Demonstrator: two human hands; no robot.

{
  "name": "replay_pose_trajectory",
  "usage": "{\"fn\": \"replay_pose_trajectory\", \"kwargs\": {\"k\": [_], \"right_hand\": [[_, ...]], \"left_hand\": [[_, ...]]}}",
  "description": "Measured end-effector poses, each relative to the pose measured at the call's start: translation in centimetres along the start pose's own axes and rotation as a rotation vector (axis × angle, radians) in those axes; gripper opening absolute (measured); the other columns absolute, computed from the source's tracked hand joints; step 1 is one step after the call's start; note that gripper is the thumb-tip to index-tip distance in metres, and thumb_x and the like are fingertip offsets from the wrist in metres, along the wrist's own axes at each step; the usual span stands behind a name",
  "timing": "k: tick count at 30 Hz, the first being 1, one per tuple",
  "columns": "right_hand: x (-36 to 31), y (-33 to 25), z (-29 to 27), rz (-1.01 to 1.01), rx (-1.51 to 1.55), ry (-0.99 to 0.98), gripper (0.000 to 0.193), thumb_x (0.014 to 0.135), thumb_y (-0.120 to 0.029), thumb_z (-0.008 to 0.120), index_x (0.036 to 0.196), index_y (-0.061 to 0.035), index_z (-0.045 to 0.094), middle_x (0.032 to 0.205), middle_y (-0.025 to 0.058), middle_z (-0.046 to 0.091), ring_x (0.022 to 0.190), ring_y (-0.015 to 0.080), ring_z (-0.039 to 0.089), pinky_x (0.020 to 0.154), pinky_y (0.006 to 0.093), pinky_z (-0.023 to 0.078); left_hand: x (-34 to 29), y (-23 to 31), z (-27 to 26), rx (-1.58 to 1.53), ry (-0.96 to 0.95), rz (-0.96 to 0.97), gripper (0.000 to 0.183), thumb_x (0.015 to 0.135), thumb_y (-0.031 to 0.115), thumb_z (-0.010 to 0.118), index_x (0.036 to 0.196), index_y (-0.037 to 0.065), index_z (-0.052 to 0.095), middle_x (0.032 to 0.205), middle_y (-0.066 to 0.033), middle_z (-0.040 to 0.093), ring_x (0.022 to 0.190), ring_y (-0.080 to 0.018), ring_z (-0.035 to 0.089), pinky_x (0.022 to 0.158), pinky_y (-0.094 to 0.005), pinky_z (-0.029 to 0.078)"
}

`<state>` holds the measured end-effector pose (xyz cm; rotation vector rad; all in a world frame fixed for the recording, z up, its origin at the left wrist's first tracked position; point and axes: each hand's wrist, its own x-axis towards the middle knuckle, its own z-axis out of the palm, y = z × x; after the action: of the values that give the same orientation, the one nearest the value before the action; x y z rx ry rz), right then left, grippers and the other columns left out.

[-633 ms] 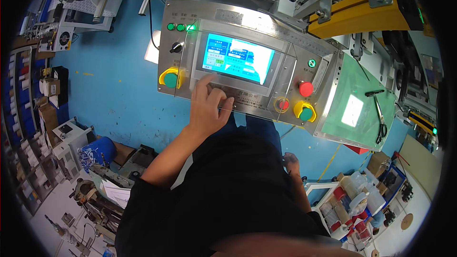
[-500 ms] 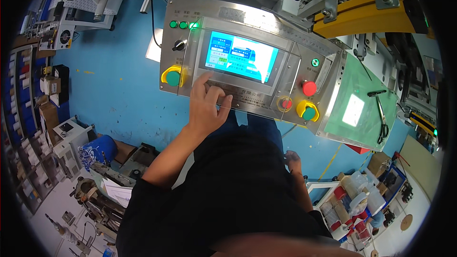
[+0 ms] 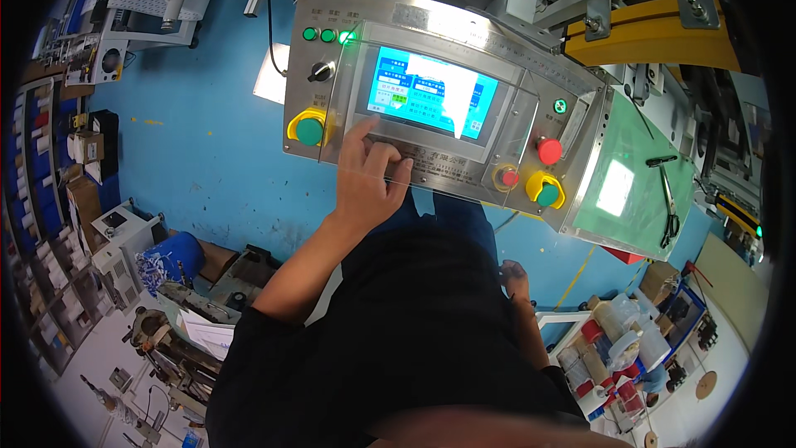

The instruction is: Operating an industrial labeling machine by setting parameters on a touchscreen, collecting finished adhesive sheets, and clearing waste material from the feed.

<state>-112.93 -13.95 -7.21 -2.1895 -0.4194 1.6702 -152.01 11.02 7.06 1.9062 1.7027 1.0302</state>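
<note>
My left hand (image 3: 365, 172) is at the lower left of a lit touchscreen (image 3: 427, 95) set in a metal control panel (image 3: 340, 4). Its index finger stretches up to the screen's lower left corner; the other fingers bend loosely, holding nothing. Whether the fingertip touches the glass cannot be made out. A clear plastic cover (image 3: 516, 129) spans the screen area. Left of the hand is a green push button (image 3: 309, 131) in a yellow guard. Down by my right side hangs my right hand (image 3: 514, 277), small in view, fingers loosely bent and apart, with nothing visible in it.
Right of the screen sit a red button (image 3: 549, 150), a smaller red button (image 3: 507, 177) and another green button (image 3: 547, 194). Scissors (image 3: 668, 199) lie on a green mat (image 3: 634, 191). A yellow machine beam (image 3: 655, 43) crosses the upper right. A blue bin (image 3: 180, 255) stands at left.
The view has shifted slightly, so the panel appears a little farther right. My left index finger stays by the screen's lower left corner. My right hand still hangs at my side.
</note>
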Motion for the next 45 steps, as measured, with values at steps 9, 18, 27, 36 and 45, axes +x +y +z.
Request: {"fn": "replay_pose_trajectory", "kwargs": {"k": [9, 18, 27, 36, 45], "right_hand": [[0.1, 0.1, 0.4, 0.018, 0.015, 0.009, 0.016, 0.087, -0.010, 0.057, 0.102, -0.0024, 0.059, 0.084, 0.0033, 0.062, 0.063, 0.0106, 0.058, 0.057, 0.0213, 0.045], [-0.3, 1.0, 0.8, -0.007, -0.053, 0.020, 0.020, 0.089, -0.014, 0.057, 0.105, -0.0020, 0.059, 0.084, 0.0040, 0.062, 0.067, 0.0108, 0.058, 0.060, 0.0244, 0.048], [-2.5, 3.8, 2.3, 0.001, 0.015, 0.047, 0.019, 0.089, -0.012, 0.055, 0.105, -0.0014, 0.058, 0.083, 0.0033, 0.061, 0.064, 0.0099, 0.056, 0.058, 0.0237, 0.046], [-4.8, 7.9, 2.1, -0.047, -0.030, 0.084, 0.015, 0.090, -0.010, 0.056, 0.102, -0.0029, 0.059, 0.080, -0.0007, 0.058, 0.062, 0.0070, 0.052, 0.056, 0.0217, 0.043], [-4.7, 16.0, -13.6, -0.001, 0.227, 0.165, 0.021, 0.091, -0.014, 0.055, 0.109, -0.0025, 0.057, 0.088, 0.0058, 0.063, 0.070, 0.0141, 0.060, 0.059, 0.0257, 0.048]], "left_hand": [[0.0, -0.4, -0.1, -0.009, -0.008, 0.009, 0.019, 0.070, 0.009, 0.072, 0.077, 0.005, 0.054, 0.122, -0.0212, 0.046, 0.069, -0.0224, 0.049, 0.068, -0.0350, 0.044], [-0.2, -0.8, 0.0, -0.006, -0.043, 0.025, 0.017, 0.072, 0.009, 0.071, 0.078, 0.005, 0.056, 0.123, -0.0209, 0.045, 0.069, -0.0203, 0.049, 0.068, -0.0334, 0.044], [-0.4, -1.1, -0.5, -0.025, -0.081, 0.067, 0.016, 0.071, 0.009, 0.071, 0.079, 0.005, 0.057, 0.123, -0.0207, 0.046, 0.070, -0.0207, 0.049, 0.071, -0.0347, 0.044], [-2.9, 1.4, -0.9, -0.054, -0.167, 0.230, 0.019, 0.074, 0.007, 0.067, 0.088, 0.004, 0.056, 0.107, -0.0161, 0.056, 0.084, -0.0315, 0.057, 0.075, -0.0389, 0.045], [-10.6, 20.3, 11.4, -0.331, -0.641, 0.386, 0.019, 0.077, 0.011, 0.066, 0.093, 0.006, 0.057, 0.090, -0.0121, 0.059, 0.083, -0.0318, 0.057, 0.072, -0.0387, 0.046]]}}
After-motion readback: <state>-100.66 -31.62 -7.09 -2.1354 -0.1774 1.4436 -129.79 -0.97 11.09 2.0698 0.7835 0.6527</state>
